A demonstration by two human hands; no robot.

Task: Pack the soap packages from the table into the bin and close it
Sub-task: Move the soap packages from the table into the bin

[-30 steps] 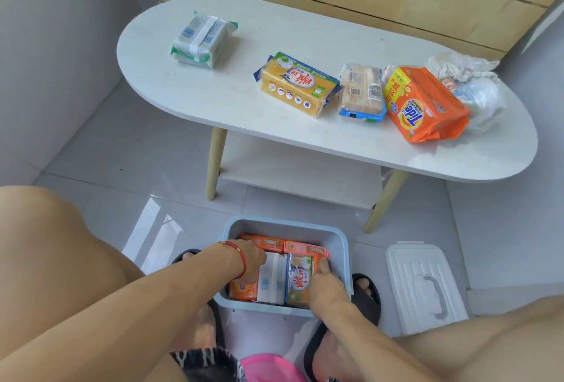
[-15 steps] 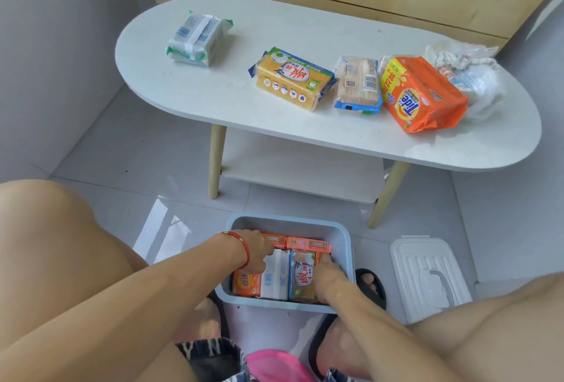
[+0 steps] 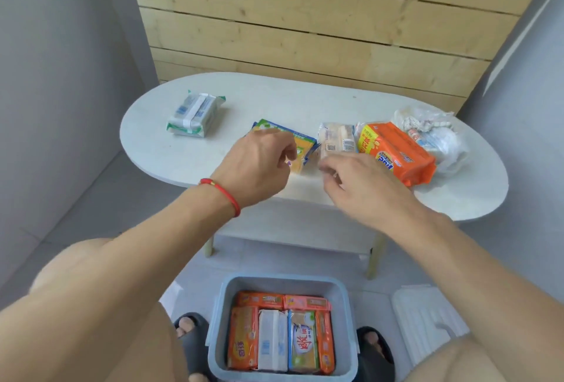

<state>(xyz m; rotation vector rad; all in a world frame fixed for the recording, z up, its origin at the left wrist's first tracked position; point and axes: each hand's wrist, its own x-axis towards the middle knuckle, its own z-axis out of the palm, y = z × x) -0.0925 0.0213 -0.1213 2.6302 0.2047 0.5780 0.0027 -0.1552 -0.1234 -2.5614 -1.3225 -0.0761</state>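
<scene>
A blue-grey bin [image 3: 282, 282] sits on the floor between my feet, holding several soap packages [image 3: 279, 339] side by side. On the white oval table [image 3: 171, 152] lie a white-green package [image 3: 195, 114], a yellow package [image 3: 300, 148], a clear-wrapped pale soap package [image 3: 335, 137] and an orange Tide package [image 3: 396, 151]. My left hand [image 3: 259, 165] hovers over the yellow package, fingers curled, nothing gripped. My right hand [image 3: 360, 186] reaches to the near end of the pale package, fingers apart. The white lid [image 3: 424, 314] lies on the floor to the right of the bin.
A crumpled clear plastic bag [image 3: 433, 134] lies at the table's right end. The table has a lower shelf [image 3: 293, 229] and pale legs. Grey walls stand left and right, and a wooden plank panel [image 3: 305, 15] is behind the table.
Both hands have left the bin and risen to the table, over the yellow and pale packages. The view has tilted upward.
</scene>
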